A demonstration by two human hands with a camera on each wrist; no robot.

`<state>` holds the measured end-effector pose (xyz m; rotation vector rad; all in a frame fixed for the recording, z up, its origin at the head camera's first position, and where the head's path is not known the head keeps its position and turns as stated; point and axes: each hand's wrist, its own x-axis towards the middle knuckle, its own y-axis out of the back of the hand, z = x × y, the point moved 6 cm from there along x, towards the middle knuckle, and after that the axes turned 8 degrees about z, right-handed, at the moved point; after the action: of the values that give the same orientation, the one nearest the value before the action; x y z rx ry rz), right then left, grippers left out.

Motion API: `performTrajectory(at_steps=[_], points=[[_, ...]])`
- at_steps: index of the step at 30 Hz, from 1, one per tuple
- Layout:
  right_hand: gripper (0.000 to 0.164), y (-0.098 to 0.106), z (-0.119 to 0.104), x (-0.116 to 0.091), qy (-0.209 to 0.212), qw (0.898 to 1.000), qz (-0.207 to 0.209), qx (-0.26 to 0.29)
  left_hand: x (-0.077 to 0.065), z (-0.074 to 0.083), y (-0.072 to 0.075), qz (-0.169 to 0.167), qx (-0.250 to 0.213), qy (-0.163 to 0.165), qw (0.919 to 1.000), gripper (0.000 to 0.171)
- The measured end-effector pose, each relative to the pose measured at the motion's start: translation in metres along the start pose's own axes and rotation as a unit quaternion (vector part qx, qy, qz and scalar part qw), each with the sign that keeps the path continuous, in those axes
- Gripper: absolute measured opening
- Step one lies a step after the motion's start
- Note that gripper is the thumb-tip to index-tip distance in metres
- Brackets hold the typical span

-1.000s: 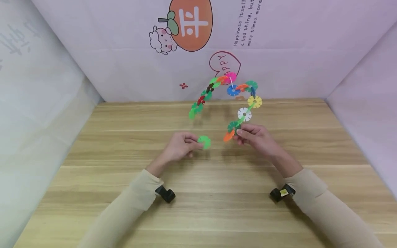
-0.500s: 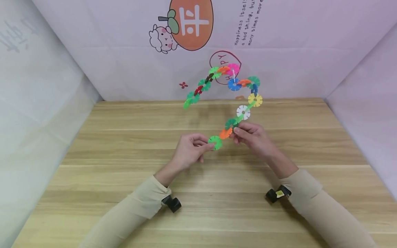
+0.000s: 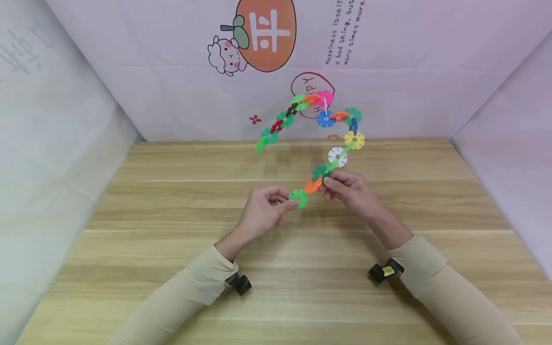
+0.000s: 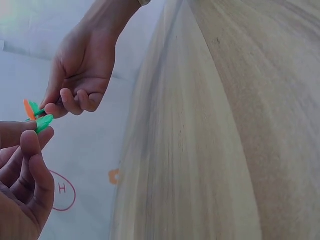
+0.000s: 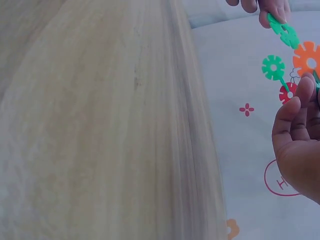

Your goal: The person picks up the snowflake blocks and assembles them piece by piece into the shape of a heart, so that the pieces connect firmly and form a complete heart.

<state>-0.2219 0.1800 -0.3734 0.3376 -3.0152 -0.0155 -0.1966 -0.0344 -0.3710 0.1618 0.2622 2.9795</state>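
Note:
My left hand (image 3: 265, 211) pinches a light green slotted snowflake disc (image 3: 296, 196) between thumb and fingers. Facing it, my right hand (image 3: 354, 192) grips a dark green disc (image 3: 320, 173) near one end of a long chain of linked snowflake discs. The orange disc (image 3: 312, 186) at that end meets the light green disc's edge, seen close up as a green disc (image 5: 285, 32) against an orange disc (image 5: 306, 59). How deep the slots engage cannot be told. The chain loops up past a white disc (image 3: 338, 156), a yellow disc (image 3: 354, 140) and a pink disc (image 3: 324, 97) to a loose green end (image 3: 260, 143).
A wood-grain table (image 3: 276, 287) lies under the raised hands. White printed cloth walls (image 3: 172, 96) stand at the back and both sides. Each cuff carries a black wrist camera, the left camera (image 3: 239, 283) and the right camera (image 3: 381, 272).
My left hand has brought the light green disc rightward to the chain's orange end. The chain's far side has risen and its loose end swung left. Over the last half second little has moved.

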Motion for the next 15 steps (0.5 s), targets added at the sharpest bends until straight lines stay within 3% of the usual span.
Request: performTrajectory(at_steps=[15], points=[[0.021,-0.0025,-0.0008,-0.0011,0.001,0.999,0.012,-0.036,-0.0017,0.0011,0.0008,-0.004,0.005,-0.011,0.9999,0.006]])
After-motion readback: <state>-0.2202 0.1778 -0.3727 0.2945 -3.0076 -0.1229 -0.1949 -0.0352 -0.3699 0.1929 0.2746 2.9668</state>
